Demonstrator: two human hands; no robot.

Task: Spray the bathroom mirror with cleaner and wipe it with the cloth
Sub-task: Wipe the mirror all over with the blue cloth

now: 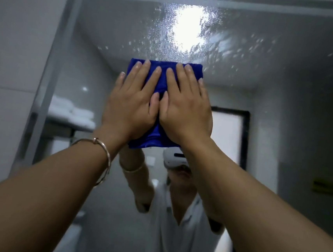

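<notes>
Here both flat, straight-fingered hands, left hand [131,104] and right hand [185,109], press the blue cloth [162,80] against the mirror [268,74].

Bare mirror [266,90] glass lies above, left and right of the blue cloth [163,80], with spray droplets [166,34] spread over the stretch above it. A grey frame [67,35] bounds the glass at the left and top. The left hand [130,108] and right hand [187,113] press flat side by side on the cloth, thumbs touching.
</notes>
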